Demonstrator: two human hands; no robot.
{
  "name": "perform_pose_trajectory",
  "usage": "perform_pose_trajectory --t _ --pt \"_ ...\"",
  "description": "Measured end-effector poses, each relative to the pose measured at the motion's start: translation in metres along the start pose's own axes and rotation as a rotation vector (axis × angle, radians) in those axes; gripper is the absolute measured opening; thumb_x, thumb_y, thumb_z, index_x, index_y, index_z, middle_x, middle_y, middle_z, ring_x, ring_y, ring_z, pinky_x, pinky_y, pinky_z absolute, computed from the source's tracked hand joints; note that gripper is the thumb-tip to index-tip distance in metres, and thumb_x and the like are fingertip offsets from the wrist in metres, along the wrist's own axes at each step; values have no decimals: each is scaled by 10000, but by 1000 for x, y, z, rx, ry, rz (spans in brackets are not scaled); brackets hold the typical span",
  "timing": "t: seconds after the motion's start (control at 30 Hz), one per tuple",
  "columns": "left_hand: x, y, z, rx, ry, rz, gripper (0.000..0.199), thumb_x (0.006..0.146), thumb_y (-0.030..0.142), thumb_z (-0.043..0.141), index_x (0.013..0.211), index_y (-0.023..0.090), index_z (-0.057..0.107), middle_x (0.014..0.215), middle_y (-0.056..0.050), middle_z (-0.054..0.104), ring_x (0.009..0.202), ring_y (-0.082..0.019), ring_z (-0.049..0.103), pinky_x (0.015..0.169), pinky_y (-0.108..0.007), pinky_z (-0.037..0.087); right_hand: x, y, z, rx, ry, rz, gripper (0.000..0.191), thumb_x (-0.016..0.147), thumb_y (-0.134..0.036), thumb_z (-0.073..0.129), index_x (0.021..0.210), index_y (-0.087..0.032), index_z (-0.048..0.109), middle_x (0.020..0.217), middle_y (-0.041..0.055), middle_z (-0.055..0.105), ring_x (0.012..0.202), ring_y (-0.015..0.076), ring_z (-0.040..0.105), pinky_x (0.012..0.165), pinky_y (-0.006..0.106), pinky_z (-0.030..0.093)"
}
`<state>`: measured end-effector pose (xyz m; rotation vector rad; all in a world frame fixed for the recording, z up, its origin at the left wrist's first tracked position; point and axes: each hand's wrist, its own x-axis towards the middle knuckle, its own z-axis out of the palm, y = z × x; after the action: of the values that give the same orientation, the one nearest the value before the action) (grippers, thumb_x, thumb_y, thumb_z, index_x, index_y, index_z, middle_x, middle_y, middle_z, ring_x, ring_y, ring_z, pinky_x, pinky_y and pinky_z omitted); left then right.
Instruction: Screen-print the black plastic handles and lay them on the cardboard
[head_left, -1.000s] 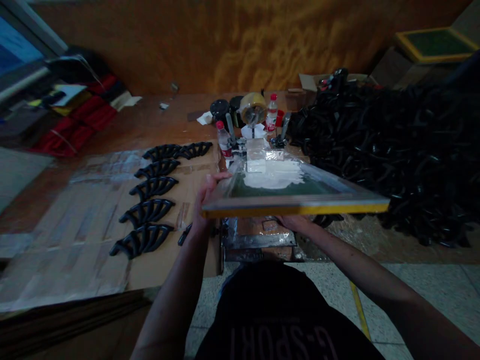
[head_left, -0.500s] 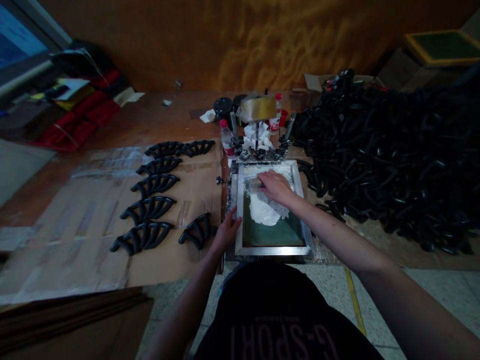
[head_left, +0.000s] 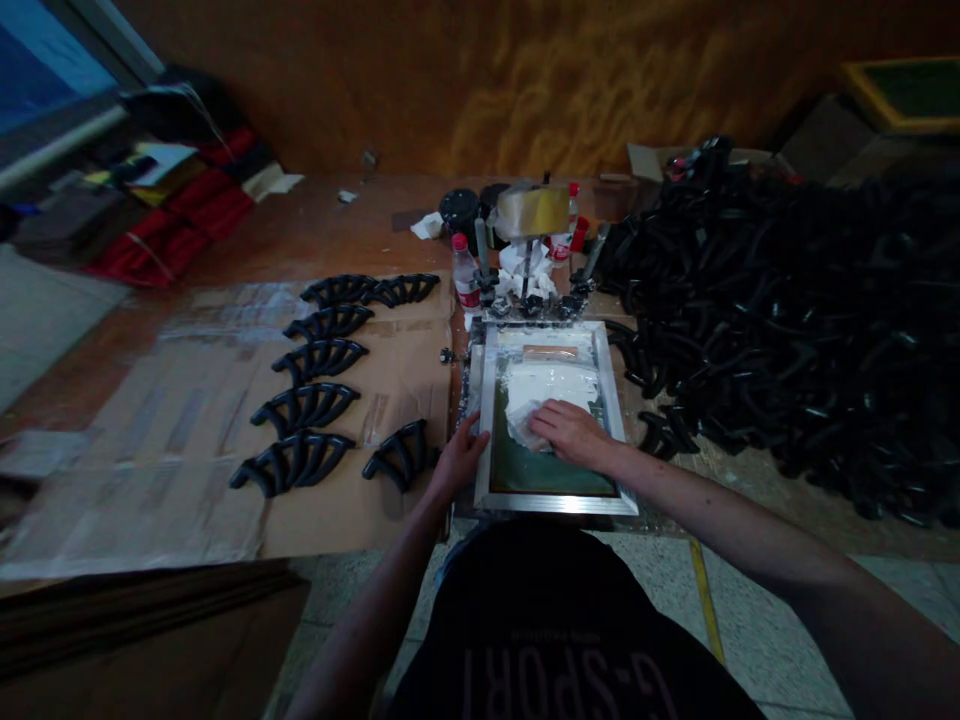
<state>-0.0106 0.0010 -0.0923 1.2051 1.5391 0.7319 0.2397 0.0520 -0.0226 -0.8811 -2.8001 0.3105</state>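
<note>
A silver-framed printing screen (head_left: 559,503) lies in front of me, with white ink (head_left: 551,382) spread over the upper part of its green mesh. My left hand (head_left: 459,458) holds the screen's left rail, thumb on top. Over the lower left of the ink, my right hand (head_left: 570,432) is closed on a crumpled whitish sheet (head_left: 526,425); whether it is cloth, paper or film I cannot tell. A squeegee with a wooden-looking handle (head_left: 551,352) lies by itself at the screen's far end, above the ink.
Black curved ribbed parts (head_left: 292,465) lie in rows on cardboard (head_left: 180,420) to the left. A large heap of similar black parts (head_left: 750,300) fills the right. Behind the screen stand clamps (head_left: 532,305), a red-capped bottle (head_left: 465,275) and dark tubs (head_left: 459,210).
My right hand has moved toward me from the screen's far part, now gripping the crumpled sheet. The squeegee shows at the far end and the ink is more widely spread. My left hand stays put.
</note>
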Motion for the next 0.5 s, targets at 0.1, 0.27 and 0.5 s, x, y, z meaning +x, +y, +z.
perform_pose_trajectory --t 0.1,0.27,0.5 --pt "-2 5 0 -14 19 -18 649 850 476 573 1410 167 463 716 -7 626 615 -149 561 584 -256 443 -7 -1 2 58 -25 -28 231 799 -75 515 948 -175 660 886 81 651 887 214 539 798 317 412" --pt "-10 26 -9 -102 -62 -43 736 856 499 567 1484 185 343 752 -11 653 595 -142 570 558 -245 438 38 18 -29 92 96 221 398 882 -265 594 1276 -210 596 1065 73 682 982 223 597 846 322 455" --pt "-23 112 -32 -296 144 79 667 891 696 318 1102 166 664 674 -23 620 560 -140 569 485 -230 428 18 110 -86 160 566 649 369 958 -342 473 1256 -181 621 987 74 716 808 192 656 785 352 508"
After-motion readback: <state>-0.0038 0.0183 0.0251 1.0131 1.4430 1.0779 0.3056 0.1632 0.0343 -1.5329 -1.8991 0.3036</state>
